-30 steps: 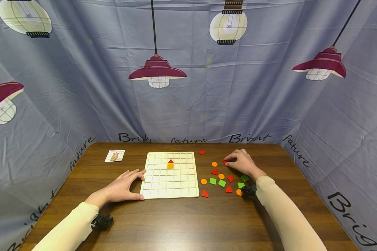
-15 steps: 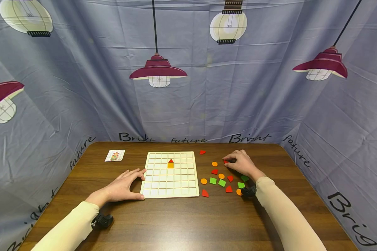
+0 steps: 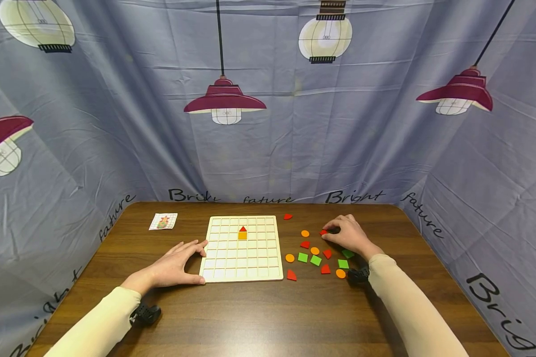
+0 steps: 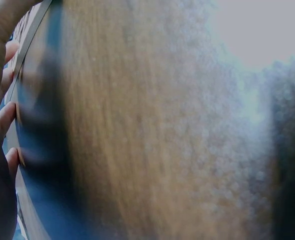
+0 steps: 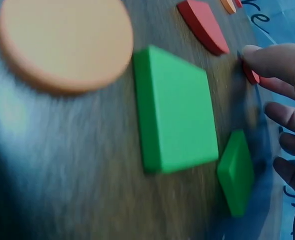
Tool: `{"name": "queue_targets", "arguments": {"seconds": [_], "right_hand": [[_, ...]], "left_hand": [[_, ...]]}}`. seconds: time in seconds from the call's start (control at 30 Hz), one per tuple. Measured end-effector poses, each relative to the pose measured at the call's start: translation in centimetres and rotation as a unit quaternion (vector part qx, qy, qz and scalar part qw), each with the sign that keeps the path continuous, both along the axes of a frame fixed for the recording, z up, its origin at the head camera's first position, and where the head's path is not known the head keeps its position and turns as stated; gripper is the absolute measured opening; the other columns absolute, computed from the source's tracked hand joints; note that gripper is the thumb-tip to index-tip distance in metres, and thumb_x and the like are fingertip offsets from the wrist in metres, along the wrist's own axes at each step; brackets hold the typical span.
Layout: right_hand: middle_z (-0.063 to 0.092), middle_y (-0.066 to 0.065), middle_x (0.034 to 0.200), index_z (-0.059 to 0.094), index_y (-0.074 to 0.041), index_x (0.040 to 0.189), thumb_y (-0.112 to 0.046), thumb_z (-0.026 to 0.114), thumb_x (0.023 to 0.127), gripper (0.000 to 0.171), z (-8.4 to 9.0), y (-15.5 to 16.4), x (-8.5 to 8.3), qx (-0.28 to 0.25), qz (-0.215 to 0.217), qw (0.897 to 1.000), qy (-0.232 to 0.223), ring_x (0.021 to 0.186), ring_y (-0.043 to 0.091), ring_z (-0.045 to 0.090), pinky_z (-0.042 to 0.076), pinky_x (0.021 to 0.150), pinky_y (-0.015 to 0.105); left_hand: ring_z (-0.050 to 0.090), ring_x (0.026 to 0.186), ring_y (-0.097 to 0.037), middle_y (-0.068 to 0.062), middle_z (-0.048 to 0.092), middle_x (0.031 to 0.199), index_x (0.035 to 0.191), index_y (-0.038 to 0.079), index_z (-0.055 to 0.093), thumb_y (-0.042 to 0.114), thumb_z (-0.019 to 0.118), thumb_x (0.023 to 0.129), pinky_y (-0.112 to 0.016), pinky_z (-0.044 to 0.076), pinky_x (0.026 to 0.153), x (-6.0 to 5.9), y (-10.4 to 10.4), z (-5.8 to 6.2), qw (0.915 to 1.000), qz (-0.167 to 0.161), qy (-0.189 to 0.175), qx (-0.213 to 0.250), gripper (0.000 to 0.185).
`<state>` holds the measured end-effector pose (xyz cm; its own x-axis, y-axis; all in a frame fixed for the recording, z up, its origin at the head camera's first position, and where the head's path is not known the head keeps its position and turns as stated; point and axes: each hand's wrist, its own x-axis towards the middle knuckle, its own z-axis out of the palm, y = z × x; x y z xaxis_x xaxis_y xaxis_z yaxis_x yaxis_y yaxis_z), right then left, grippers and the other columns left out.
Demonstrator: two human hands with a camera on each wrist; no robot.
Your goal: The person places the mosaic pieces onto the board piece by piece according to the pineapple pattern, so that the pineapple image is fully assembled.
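The right hand (image 3: pixel 348 235) pinches a flat red piece (image 3: pixel 323 232) right of the cream square gridded board (image 3: pixel 223 255). Carry it level; let the left hand (image 3: pixel 174 265), fingers spread, steady the board's left edge.

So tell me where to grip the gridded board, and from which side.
Probably grip the gridded board by its left rim, coming from the left: it lies flat and straight-edged, the left hand touches that rim, while an orange disc and a red fan-shaped piece lie close to its right.
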<state>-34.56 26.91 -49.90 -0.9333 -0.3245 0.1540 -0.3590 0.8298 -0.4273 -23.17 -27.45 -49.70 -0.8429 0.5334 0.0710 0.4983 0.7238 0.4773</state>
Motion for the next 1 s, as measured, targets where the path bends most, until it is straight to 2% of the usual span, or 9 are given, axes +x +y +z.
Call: {"name": "queue_targets", "arguments": {"seconds": [0.33,0.6,1.0], "right_hand": [[0.066,0.003,0.113,0.076,-0.016,0.118,-0.04,0.081,0.087,0.039,0.18,0.75,0.7,-0.018,0.001,1.0,-0.023,0.11,0.028,0.048,0.045,0.09,0.049],[0.066,0.001,0.11,0.076,-0.015,0.116,-0.038,0.082,0.087,0.038,0.16,0.76,0.71,-0.016,-0.006,1.0,-0.022,0.111,0.028,0.049,0.045,0.091,0.049],[0.067,0.0,0.104,0.076,-0.014,0.113,-0.037,0.082,0.087,0.035,-0.03,0.57,0.58,-0.01,-0.01,1.0,-0.004,0.104,0.025,0.051,0.045,0.087,0.045]], "left_hand": [[0.032,0.148,-0.041,-0.011,0.039,0.161,0.118,0.021,0.056,0.062,0.078,0.081,-0.065,0.016,0.12,-0.09,-0.19,-0.1,1.0,-0.003,0.002,0.001,0.06],[0.031,0.149,-0.04,-0.01,0.039,0.162,0.118,0.022,0.056,0.065,0.077,0.081,-0.065,0.015,0.12,-0.16,-0.1,-0.23,1.0,-0.001,0.001,-0.001,0.061],[0.032,0.148,-0.042,-0.011,0.039,0.161,0.119,0.02,0.056,0.062,0.078,0.081,-0.065,0.015,0.12,-0.03,0.02,0.0,1.0,-0.004,-0.001,0.004,0.06]]}}
